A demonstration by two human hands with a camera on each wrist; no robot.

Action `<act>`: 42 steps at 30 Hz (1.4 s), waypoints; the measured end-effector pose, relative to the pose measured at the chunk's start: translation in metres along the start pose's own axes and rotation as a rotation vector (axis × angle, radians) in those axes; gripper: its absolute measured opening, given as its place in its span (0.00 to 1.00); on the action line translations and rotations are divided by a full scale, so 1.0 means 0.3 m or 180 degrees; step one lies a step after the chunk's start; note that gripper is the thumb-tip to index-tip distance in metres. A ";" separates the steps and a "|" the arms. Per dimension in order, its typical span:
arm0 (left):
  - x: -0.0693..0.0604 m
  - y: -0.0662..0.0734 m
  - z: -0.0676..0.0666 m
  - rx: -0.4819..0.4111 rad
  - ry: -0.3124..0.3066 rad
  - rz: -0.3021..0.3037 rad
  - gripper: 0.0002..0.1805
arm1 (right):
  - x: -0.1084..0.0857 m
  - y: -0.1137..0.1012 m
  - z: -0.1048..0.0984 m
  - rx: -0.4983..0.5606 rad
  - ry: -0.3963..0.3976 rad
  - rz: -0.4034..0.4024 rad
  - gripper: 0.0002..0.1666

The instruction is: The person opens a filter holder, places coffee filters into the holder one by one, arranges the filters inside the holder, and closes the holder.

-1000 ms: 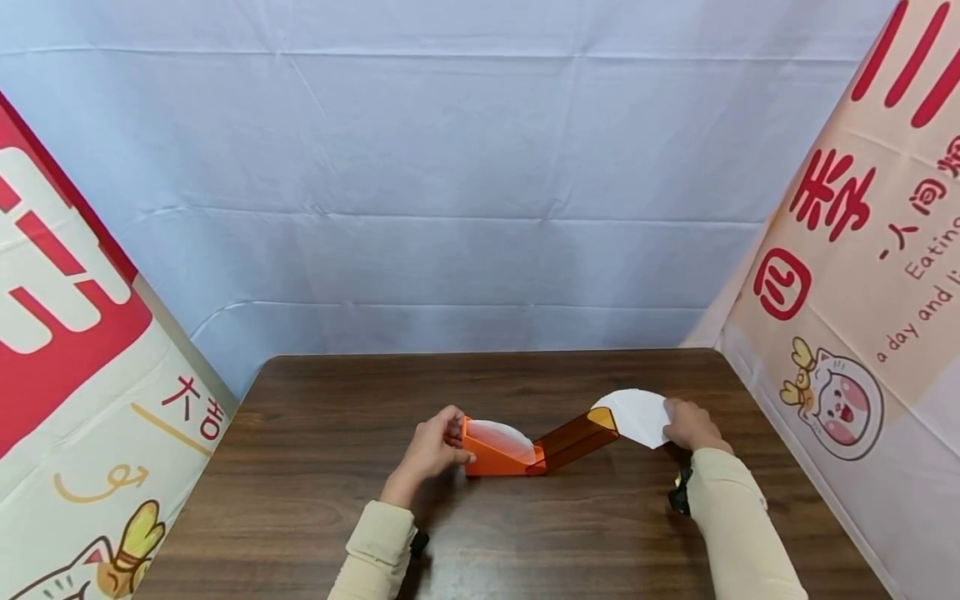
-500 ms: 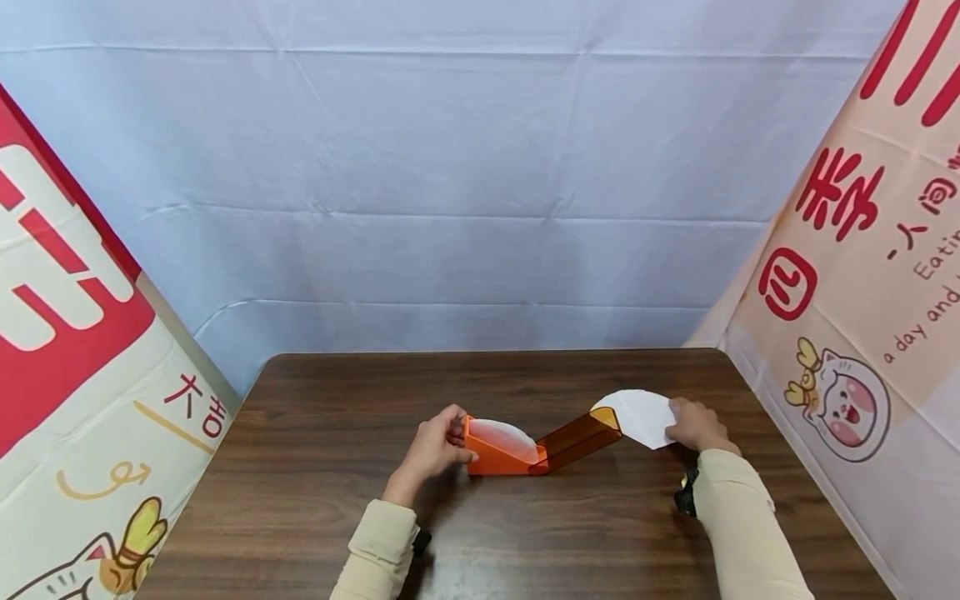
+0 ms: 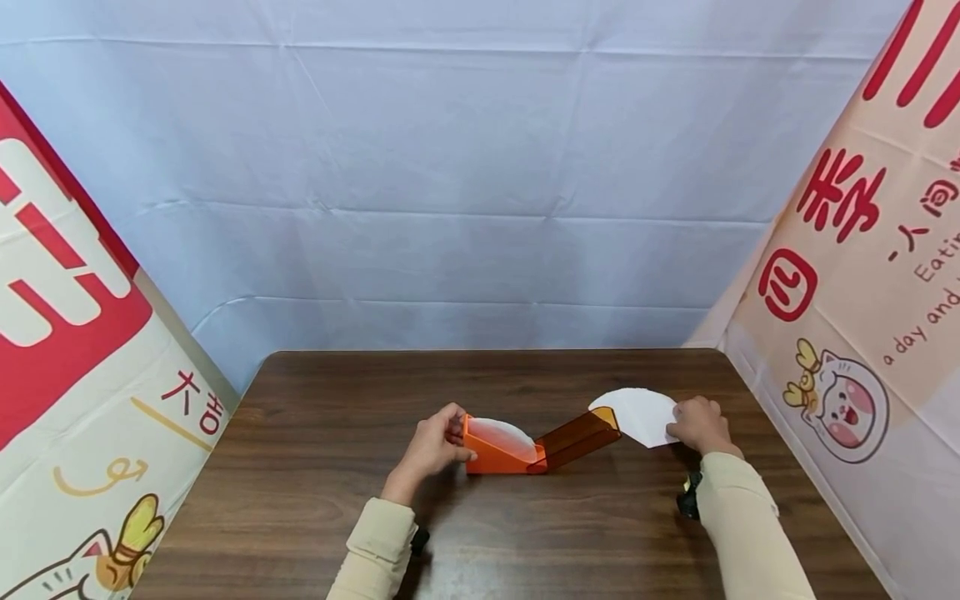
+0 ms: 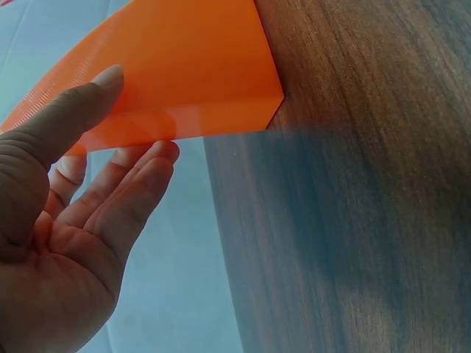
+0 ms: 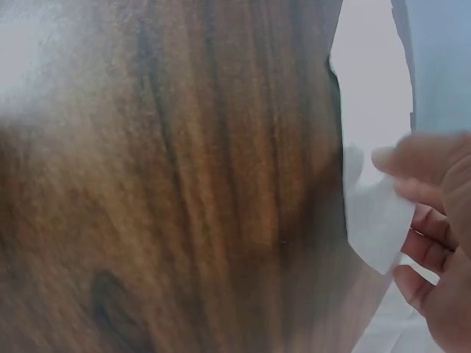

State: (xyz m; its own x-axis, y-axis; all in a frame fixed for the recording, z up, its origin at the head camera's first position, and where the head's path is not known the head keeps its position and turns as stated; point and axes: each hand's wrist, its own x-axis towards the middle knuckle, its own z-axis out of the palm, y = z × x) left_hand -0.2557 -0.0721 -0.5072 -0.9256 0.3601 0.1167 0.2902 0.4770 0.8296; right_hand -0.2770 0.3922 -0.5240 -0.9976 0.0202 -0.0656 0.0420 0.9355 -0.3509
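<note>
An orange coffee filter holder [image 3: 491,457] stands on the table, with white paper filters [image 3: 501,433] inside it. Its translucent amber lid [image 3: 577,440] is swung open to the right. My left hand [image 3: 435,444] grips the holder's left end, thumb on the near side and fingers against its end, also seen on the orange wall [image 4: 184,66] in the left wrist view. A fan-shaped white paper filter [image 3: 637,415] lies right of the lid, its left corner partly behind the lid. My right hand [image 3: 701,423] pinches its right edge between thumb and index finger; the other fingers are loosely bent.
The dark wood table [image 3: 337,517] extends around both hands. A pale cloth backdrop [image 3: 450,208] rises behind its far edge. Printed banners [image 3: 847,350] hang at the right and left sides.
My right hand has shifted slightly to the right along the loose paper filter's edge. My left hand and the filter holder have stayed in place.
</note>
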 end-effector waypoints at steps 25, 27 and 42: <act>-0.008 0.003 -0.003 -0.0035 -0.0030 -0.0052 0.24 | -0.032 -0.081 -0.132 0.0732 0.0373 -0.0016 0.09; -0.007 0.002 -0.002 -0.0029 -0.0031 -0.0049 0.24 | -0.038 -0.085 -0.141 0.0778 0.0365 0.0002 0.10; -0.002 0.004 -0.005 -0.0031 -0.0029 -0.0055 0.24 | -0.060 -0.129 -0.192 0.0907 0.0657 -0.0188 0.06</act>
State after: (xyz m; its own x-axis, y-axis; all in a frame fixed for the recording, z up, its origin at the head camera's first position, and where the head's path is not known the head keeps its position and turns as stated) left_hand -0.2553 -0.0729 -0.5056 -0.9281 0.3593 0.0974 0.2718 0.4753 0.8368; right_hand -0.2638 0.3760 -0.4555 -0.9875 0.0670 0.1425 -0.0317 0.8018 -0.5968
